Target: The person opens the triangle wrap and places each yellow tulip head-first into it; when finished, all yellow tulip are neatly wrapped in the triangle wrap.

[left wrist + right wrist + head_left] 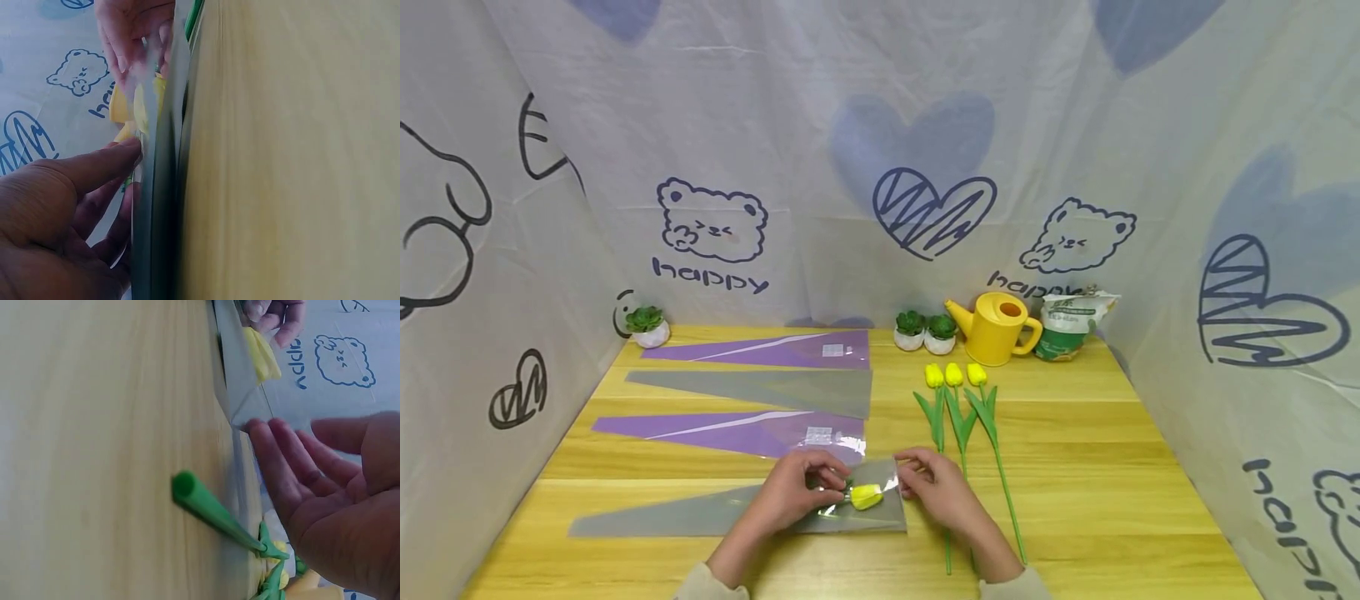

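So the left hand has its thumb and fingers bent in, pinching a yellow tulip right by the base of its bloom. That tulip lies at the wide end of the nearest grey plastic sleeve; from where I'm standing I honestly can't tell if the plastic covers it or sits under it. Over on the right hand, the fingers are pretty straight, thumb held off, with fingertips touching the edge of that same wide end.

Just beyond, three more tulips lie side by side, blooms pointing away from the person, and the right forearm crosses above the stems. Behind the grey sleeve there's a purple sleeve, then another grey one, then another purple, all flat on the wooden worktop.

Along the back: a little potted plant at left, two more pots near the middle, a yellow watering can and a green-and-white bag. Doodled bears and hearts cover the hanging sheet.
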Tool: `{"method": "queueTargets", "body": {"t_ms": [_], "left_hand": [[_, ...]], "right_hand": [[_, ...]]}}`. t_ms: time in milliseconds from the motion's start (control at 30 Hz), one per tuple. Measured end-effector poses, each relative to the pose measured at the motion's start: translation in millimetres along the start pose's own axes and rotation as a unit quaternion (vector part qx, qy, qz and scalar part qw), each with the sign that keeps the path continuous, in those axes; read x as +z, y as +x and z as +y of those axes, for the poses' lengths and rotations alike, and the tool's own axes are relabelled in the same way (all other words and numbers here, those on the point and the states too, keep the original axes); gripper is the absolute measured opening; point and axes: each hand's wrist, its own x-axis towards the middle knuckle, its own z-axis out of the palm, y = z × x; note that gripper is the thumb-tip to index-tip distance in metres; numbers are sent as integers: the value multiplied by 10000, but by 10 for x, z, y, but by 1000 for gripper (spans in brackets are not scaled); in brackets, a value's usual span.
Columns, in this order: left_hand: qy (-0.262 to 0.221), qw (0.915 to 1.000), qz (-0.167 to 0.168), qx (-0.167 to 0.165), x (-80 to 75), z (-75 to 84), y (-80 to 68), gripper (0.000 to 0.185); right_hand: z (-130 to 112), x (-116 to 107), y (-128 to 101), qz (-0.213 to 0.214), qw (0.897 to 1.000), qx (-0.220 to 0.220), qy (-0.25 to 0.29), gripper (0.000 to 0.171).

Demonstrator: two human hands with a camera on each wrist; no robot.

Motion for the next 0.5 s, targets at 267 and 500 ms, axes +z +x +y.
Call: {"method": "queueTargets", "body": {"t_ms": [267, 500], "left_hand": [[123, 9999, -42, -51, -1, -12, 6, 33], [101, 9998, -148, -80, 3, -1, -1, 37]], "right_hand": [[23, -52, -6, -161, 9994, -180, -260, 45], [38, -37, -1, -491, 9973, -320, -446, 47]]}}
